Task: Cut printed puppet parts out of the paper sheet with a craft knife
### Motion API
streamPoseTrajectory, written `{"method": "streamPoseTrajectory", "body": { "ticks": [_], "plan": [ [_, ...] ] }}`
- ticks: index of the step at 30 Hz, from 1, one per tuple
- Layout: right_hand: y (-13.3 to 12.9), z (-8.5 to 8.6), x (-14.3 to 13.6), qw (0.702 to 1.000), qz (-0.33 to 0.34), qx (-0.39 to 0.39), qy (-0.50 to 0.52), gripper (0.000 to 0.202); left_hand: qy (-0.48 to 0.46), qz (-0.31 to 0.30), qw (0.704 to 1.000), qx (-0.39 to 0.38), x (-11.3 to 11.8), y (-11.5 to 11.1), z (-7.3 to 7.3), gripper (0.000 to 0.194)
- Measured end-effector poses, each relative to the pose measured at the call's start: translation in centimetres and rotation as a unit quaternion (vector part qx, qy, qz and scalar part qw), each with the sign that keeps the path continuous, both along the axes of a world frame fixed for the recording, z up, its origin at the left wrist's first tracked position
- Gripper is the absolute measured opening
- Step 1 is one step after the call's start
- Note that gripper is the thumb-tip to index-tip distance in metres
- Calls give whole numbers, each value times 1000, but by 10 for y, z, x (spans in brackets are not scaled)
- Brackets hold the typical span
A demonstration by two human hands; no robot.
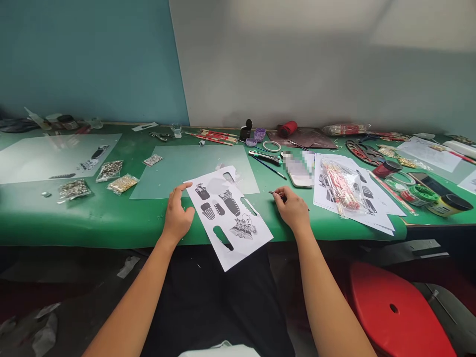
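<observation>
A white printed sheet (226,258) with dark patterned shapes and several cut-out openings lies slanted over the table's front edge, its lower corner overhanging my lap. At its upper left corner rests my left hand (179,214), index fingertip touching the paper edge and thumb held apart. To the right of the sheet, my right hand (292,208) is closed around a slim craft knife (271,192), its pointed tip facing left toward the paper. Most of the knife is hidden by the fingers. Beneath the sheet's far part lies a translucent cutting mat (171,168).
Small bags of beads (122,183) lie left on the green table (111,218). A utility knife (266,157), a phone (300,179) and a bag of red-and-white sticks (340,186) on printed sheets are to the right. Paint jars (451,204) stand far right; a red stool (394,287) is below.
</observation>
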State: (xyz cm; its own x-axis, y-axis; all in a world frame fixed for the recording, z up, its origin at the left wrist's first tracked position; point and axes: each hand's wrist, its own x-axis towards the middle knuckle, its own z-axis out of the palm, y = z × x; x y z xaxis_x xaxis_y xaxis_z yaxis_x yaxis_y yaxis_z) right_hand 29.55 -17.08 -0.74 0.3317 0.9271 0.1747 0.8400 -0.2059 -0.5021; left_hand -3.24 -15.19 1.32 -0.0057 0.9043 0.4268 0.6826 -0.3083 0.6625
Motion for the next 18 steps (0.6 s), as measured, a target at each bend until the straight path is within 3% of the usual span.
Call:
{"method": "streamPoseTrajectory", "body": {
  "ticks": [7,12,18],
  "plan": [
    [-1,-2,0,1000,-2,7,1,32,0,-27,1000,9,-6,1,-7,37],
    [-1,-4,-1,1000,2,17,2,31,66,-135,989,5,-4,-5,0,32],
    [0,-4,0,1000,-4,13,4,31,164,-261,951,-23,-3,-11,13,34]
  ]
}}
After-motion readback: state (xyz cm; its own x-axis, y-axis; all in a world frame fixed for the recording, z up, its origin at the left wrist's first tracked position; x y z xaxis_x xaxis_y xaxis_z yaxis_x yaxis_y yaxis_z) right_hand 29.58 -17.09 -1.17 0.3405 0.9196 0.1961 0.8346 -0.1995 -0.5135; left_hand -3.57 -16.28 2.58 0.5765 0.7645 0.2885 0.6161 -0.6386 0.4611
